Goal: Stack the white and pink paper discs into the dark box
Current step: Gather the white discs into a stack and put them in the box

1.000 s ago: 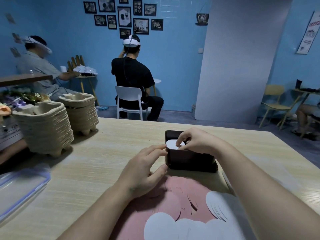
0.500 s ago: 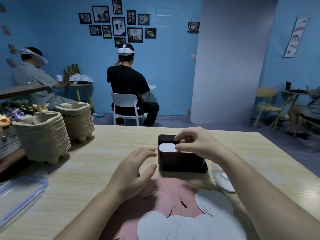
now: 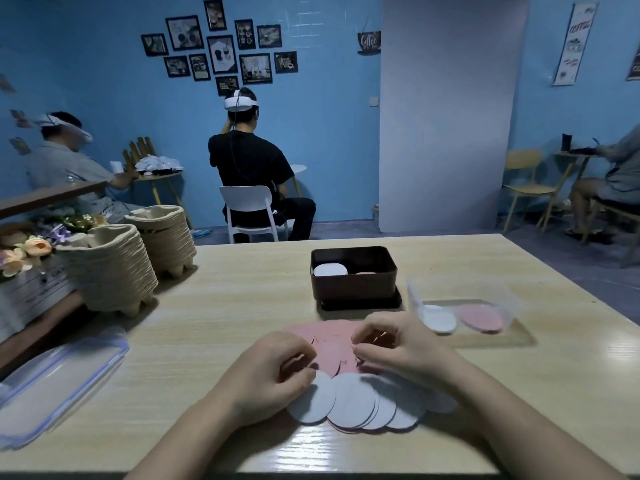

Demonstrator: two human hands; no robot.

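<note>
Both curled, left hand [image 3: 277, 372] and right hand [image 3: 398, 344] pick at pink discs [image 3: 332, 346] nearside of dark box [image 3: 353, 289]; grip we cannot tell; next, box one.

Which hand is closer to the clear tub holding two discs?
The right. The right hand is at the pink discs, just left of the clear tub; the left hand lies further left, beyond those discs.

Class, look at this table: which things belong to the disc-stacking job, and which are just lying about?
Belongs to the job: dark box, white discs, pink discs, left hand, right hand, perhaps the clear tub holding a few discs.

Just lying about: stacked pulp trays, clear plastic lid, artificial flowers.
</note>
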